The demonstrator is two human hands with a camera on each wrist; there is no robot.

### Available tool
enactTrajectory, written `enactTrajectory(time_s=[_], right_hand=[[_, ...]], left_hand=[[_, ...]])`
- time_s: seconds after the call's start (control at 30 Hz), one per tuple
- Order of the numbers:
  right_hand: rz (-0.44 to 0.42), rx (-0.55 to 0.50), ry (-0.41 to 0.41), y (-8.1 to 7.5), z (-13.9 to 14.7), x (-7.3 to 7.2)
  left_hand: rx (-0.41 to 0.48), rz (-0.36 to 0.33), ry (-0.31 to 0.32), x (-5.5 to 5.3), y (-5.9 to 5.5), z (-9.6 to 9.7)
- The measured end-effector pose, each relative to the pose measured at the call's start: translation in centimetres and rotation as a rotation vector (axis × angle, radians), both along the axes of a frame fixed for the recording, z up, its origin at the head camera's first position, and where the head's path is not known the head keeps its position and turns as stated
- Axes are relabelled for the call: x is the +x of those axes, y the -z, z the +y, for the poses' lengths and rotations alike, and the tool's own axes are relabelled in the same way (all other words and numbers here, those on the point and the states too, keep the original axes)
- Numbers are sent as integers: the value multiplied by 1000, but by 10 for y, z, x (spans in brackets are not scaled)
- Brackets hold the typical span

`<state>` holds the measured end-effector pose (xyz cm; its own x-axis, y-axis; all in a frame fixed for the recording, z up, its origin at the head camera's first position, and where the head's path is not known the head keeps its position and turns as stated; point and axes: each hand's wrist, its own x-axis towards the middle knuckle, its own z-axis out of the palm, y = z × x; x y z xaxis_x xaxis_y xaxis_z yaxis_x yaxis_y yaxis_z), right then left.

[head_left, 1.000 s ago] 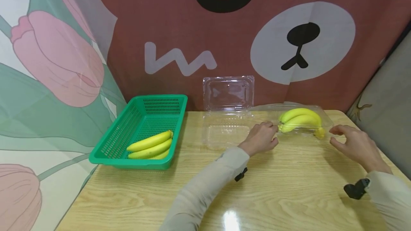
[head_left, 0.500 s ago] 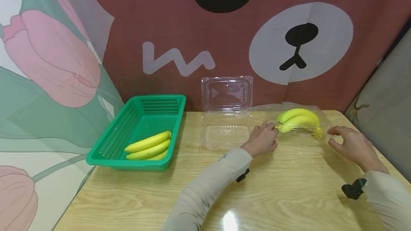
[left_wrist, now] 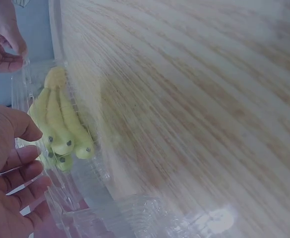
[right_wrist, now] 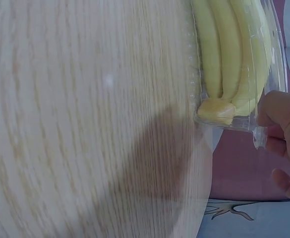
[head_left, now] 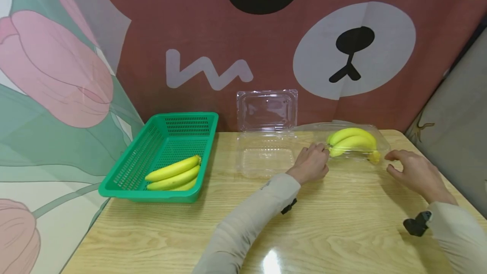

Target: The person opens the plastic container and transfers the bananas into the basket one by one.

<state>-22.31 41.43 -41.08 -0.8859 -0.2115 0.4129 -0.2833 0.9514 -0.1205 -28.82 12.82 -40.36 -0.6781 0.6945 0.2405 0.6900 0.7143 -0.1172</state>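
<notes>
Right hand (head_left: 416, 174) in pinch on clear box (head_left: 383, 141)

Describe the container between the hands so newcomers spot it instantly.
On the table, look right, past the green basket and open clear box. The container is between left hand and right hand: transparent, unlike the basket; holding bananas, unlike the box.

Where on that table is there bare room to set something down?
Widest on the pale wood-grain table, between the cream left sleeve and cream right sleeve; another between the left sleeve and the green slotted plastic basket. Crowded: the back right, where left hand and right hand flank a clear plastic box of yellow bananas, beside an open clear plastic container.
</notes>
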Motion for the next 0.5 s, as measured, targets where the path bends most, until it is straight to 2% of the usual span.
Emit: enactTrajectory(time_s=[0.2,0.4,0.5], right_hand=[[47,36,-33,1,-1,0],[162,85,-83,3,1,0],[196,107,-114,3,1,0]], left_hand=[[-7,3,5,1,-2,3],[-27,52,22,3,-2,7],[-34,48,17,4,-2,8]])
